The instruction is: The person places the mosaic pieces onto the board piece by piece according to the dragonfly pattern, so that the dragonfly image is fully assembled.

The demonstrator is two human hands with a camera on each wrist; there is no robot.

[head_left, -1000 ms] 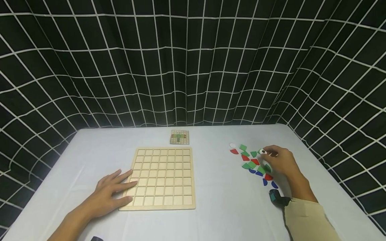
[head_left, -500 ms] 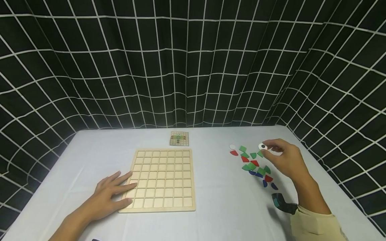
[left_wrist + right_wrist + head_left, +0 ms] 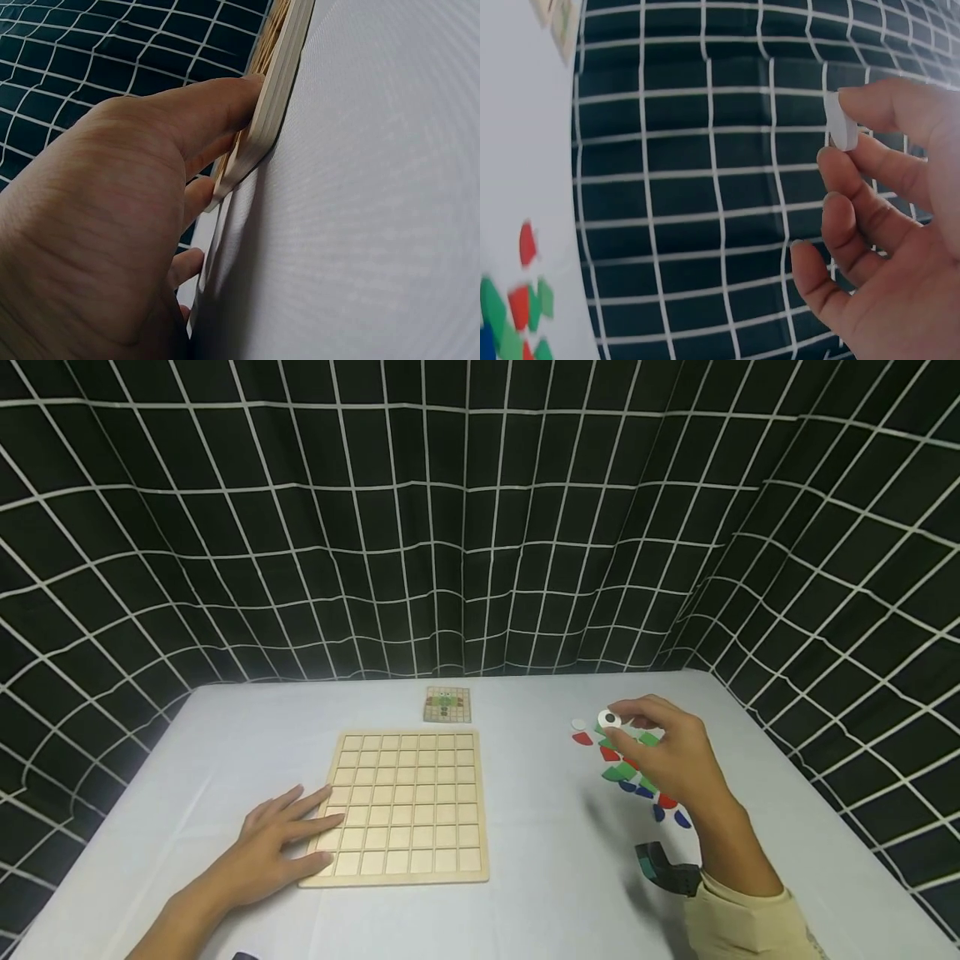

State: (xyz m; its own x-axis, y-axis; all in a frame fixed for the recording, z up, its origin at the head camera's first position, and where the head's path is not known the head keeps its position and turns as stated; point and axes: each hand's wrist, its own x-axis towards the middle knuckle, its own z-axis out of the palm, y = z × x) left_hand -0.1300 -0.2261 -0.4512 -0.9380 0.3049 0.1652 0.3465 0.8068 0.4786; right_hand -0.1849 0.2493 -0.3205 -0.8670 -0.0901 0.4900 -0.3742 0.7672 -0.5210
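Observation:
Thumb and forefinger of my right hand (image 3: 667, 752) pinch a round white eye piece (image 3: 610, 719) with a black dot, raised over the pile of flat coloured pieces. In the right wrist view this eye piece (image 3: 841, 122) appears edge-on between the fingertips. My left hand (image 3: 270, 839) lies with spread, straight fingers on the left edge of a square wooden grid board (image 3: 408, 806). The left wrist view shows the thumb against the rim of the board (image 3: 276, 97). Red, green and blue pieces (image 3: 626, 770) lie under and left of the right hand, partly hidden by it.
A small pattern card (image 3: 447, 704) with a green and red figure sits behind the board. Another white round piece (image 3: 579, 724) lies at the far left of the pile. White cloth (image 3: 532, 843) covers the table, and a dark curtain with white grid lines (image 3: 465, 527) encloses it.
My right hand has lifted the white eye piece off the pile and moved left with it. The left hand stays on the board's edge.

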